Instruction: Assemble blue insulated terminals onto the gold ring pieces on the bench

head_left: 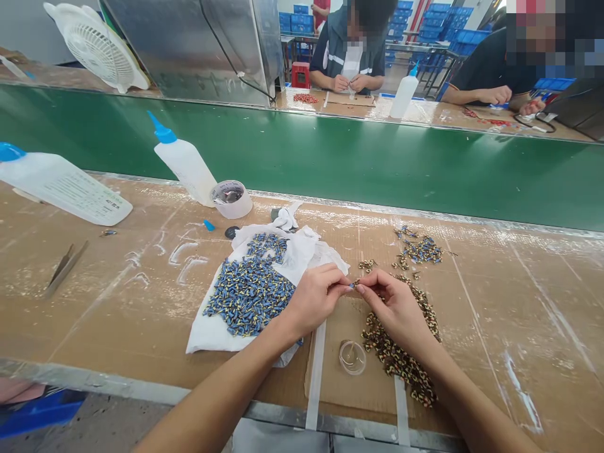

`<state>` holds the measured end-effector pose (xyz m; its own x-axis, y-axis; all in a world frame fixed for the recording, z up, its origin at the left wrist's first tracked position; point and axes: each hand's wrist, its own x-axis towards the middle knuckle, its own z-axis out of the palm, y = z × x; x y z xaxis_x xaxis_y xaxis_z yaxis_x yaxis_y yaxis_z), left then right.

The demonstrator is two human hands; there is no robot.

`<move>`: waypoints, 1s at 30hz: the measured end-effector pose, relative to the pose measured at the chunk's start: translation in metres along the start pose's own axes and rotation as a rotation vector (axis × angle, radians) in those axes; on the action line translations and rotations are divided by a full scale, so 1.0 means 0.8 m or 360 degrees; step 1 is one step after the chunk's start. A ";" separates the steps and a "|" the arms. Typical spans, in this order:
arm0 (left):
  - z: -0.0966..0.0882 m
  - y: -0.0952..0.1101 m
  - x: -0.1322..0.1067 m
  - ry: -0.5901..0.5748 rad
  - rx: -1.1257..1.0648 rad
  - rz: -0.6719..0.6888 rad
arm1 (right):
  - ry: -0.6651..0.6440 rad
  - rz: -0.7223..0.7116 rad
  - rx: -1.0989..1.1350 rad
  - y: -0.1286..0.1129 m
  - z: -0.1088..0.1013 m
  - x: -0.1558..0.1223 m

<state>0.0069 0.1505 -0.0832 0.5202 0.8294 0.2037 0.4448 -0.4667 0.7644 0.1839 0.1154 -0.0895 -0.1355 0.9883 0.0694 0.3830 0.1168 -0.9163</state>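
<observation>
My left hand (315,297) and my right hand (395,307) meet above a cardboard mat (340,371), fingertips pinched together on one small blue part (353,285). A heap of small blue parts (252,290) lies on white plastic sheeting (210,333) to the left of my left hand. A long pile of small brown-and-gold coil parts (401,358) lies under and beside my right hand. A few more blue pieces (421,250) sit farther back on the right. A small clear round cap (352,357) rests on the mat between my wrists.
Two white squeeze bottles with blue tips (186,165) (61,185), a tape roll (232,199) and tweezers (65,267) lie to the left. A green conveyor belt (330,157) runs behind the bench. Across it two people (352,53) work with their hands; a white fan (99,47) stands back left.
</observation>
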 end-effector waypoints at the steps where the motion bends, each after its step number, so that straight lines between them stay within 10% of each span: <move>1: 0.001 0.000 -0.001 -0.0013 0.0043 0.0016 | -0.0006 -0.0013 -0.0030 0.001 0.001 0.000; 30: -0.001 0.002 -0.003 -0.0194 -0.0090 -0.0143 | -0.0010 -0.0042 -0.0089 0.003 0.006 -0.004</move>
<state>0.0055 0.1477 -0.0817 0.5664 0.8220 0.0599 0.4536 -0.3716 0.8101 0.1813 0.1117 -0.0939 -0.1518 0.9842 0.0908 0.4294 0.1484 -0.8908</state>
